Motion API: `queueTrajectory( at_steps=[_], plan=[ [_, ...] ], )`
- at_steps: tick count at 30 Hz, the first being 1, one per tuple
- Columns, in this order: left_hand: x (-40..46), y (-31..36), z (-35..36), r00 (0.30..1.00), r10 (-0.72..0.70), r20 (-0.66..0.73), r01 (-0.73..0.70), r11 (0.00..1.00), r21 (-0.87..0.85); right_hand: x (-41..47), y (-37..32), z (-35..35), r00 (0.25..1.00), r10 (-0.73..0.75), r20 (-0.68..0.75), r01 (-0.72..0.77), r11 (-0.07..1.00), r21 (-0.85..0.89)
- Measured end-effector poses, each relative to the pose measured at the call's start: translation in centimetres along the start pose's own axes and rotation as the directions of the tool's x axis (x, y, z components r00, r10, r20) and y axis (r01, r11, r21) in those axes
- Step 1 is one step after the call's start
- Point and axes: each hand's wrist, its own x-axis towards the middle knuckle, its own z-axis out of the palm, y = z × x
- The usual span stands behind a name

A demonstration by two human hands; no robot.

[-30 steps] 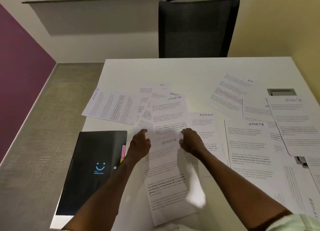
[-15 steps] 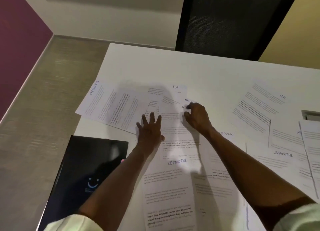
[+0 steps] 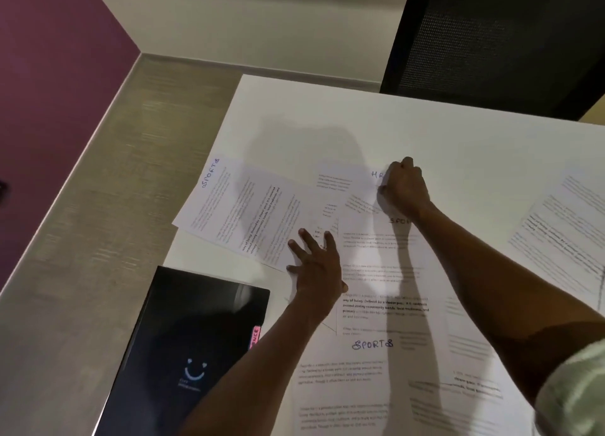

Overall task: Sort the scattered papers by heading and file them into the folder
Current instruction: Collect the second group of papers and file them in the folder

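Reaching across a white worktop (image 3: 294,114) strewn with printed papers. Left hand (image 3: 316,265) lying flat, fingers spread, just beyond the black folder (image 3: 183,347). Right hand (image 3: 404,187) farther off, curling on the HR-headed sheet (image 3: 353,178).

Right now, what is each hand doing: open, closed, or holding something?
Left hand: open, fingers spread flat on the papers.
Right hand: fingers curled at the HR sheet; whether it grips it cannot be told.
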Motion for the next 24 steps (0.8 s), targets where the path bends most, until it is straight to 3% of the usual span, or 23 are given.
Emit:
queueTrajectory(
  at_steps=[6, 9, 15, 24],
  plan=[
    [0.2, 0.0, 0.4, 1.000, 0.012, 0.008, -0.012, 1.000, -0.002, 0.5, -0.2, -0.8, 0.995, -0.022, 0.101, 0.027, 0.998, -0.052],
    [0.1, 0.1, 0.4, 1.000, 0.019, 0.009, -0.019, 1.000, -0.007, 0.6, -0.2, -1.9, 0.975, 0.048, 0.217, -0.069, 0.994, 0.090],
    [-0.2, 0.8, -0.3, 0.991, -0.008, 0.130, 0.022, 0.994, -0.110, -0.4, 0.3, -4.9, 0.968, 0.235, 0.093, -0.251, 0.849, 0.466],
    [-2.1, 1.2, 0.5, 0.992, -0.024, 0.126, 0.039, 0.992, -0.121, -4.0, 0.9, -10.9, 0.947, 0.322, -0.014, -0.210, 0.651, 0.730]
  ],
)
